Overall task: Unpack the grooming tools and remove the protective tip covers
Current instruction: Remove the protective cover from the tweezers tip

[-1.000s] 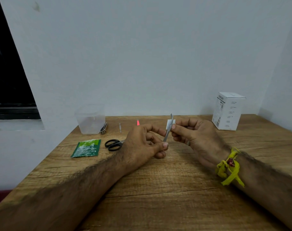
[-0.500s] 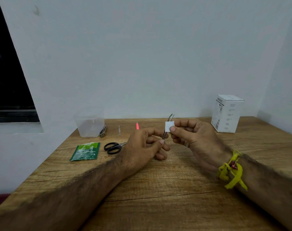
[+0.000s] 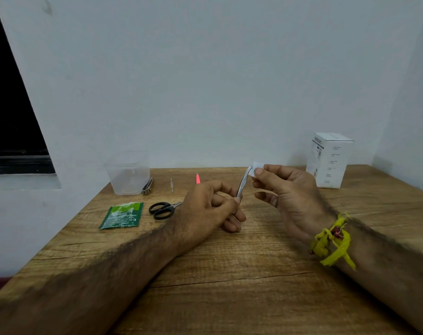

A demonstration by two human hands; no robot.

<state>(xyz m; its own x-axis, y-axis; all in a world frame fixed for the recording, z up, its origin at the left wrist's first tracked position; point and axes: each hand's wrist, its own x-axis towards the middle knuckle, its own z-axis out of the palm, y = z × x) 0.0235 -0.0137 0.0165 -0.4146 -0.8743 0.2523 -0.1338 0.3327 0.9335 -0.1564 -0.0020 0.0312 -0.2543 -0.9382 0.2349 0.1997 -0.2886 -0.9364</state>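
Note:
My left hand point(image 3: 207, 206) grips the lower end of a thin metal tweezer-like tool point(image 3: 243, 182), which points up and to the right. My right hand point(image 3: 286, 189) pinches a small white tip cover point(image 3: 257, 168) between thumb and forefinger, right at the tool's upper tip. Whether the cover still touches the tip I cannot tell. Both hands hover just above the wooden table point(image 3: 229, 274). On the table lie black-handled scissors point(image 3: 162, 210), a nail clipper point(image 3: 147, 186), a small metal pick point(image 3: 171, 185) and a pink-tipped tool point(image 3: 198, 178).
A clear plastic container point(image 3: 128, 177) stands at the back left by the wall. A torn green packet point(image 3: 122, 215) lies in front of it. A white carton point(image 3: 329, 160) stands at the back right. A dark window is at the far left.
My right hand has slid the white cover up along the tool, from its middle to its upper tip. The tool now leans more to the right.

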